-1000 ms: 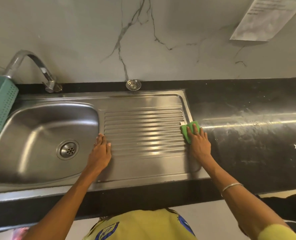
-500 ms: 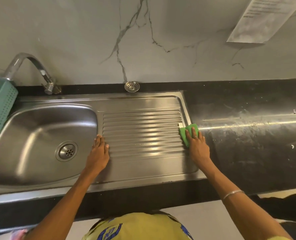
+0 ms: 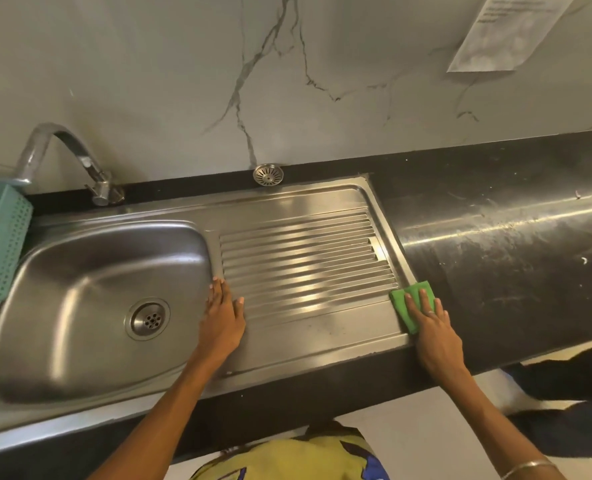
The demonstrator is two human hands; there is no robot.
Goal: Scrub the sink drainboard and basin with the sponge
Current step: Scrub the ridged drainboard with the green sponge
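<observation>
Right hand flat, fingers straight, pressing the green sponge onto the right rim of the drainboard, near its front corner; nothing is clasped. The sponge is thin, cloth-like, rectangular, straddling the seam where steel meets counter. A ring shows on one finger, a thin metal bangle on the wrist.

Left hand lies flat with straight fingers on the steel strip between basin and ridged area, holding nothing.

Drainboard: brushed stainless steel, parallel raised ridges running left to right, flat border all round, light streaks reflected. Basin: rounded-rectangle bowl, same steel, round perforated drain at bottom.

Countertop: dark polished stone, scuffed and smeared with whitish marks, one long bright reflection.

A loose round metal strainer rests at the back edge against the wall. Curved chrome tap back left. Teal perforated plastic basket at left edge. Wall: pale marble-look panel with grey veins; a printed paper sheet fixed upper right.
</observation>
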